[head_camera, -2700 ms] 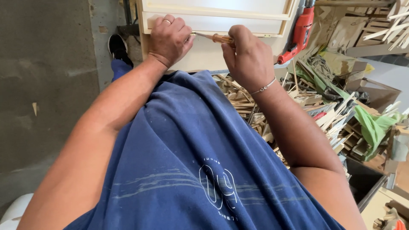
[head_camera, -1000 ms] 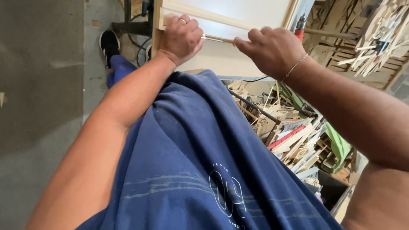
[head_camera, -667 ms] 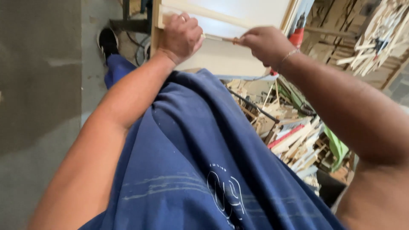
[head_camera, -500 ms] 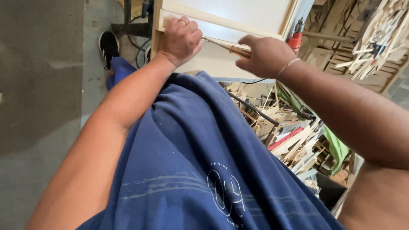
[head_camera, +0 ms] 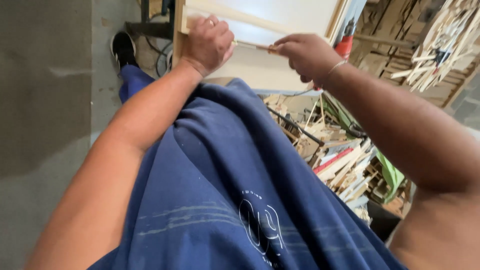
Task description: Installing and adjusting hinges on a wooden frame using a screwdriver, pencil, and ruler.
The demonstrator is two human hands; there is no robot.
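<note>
At the top centre of the frame, the left hand [head_camera: 207,42] curls closed on the pale wooden frame [head_camera: 260,65], while the right hand [head_camera: 305,55] pinches a thin wooden-handled tool [head_camera: 255,47] laid against it. Lower right, wood offcuts [head_camera: 340,160] lie heaped; a black shoe [head_camera: 122,48] stands upper left.

A pale wooden frame [head_camera: 260,75] with a smooth, matt, unpainted face is gripped by the left hand [head_camera: 207,42], which wears a shiny metal ring [head_camera: 211,22], while the right hand [head_camera: 305,55], with a thin bright metal bracelet [head_camera: 336,66] at the wrist, pinches a slim tool [head_camera: 255,47] with a wooden handle. A soft, matt, dark blue cloth shirt [head_camera: 225,190] fills the foreground. To one side lies a heap of rough, bare wood offcuts [head_camera: 340,160], and on the other a dull grey concrete floor [head_camera: 45,100].
</note>
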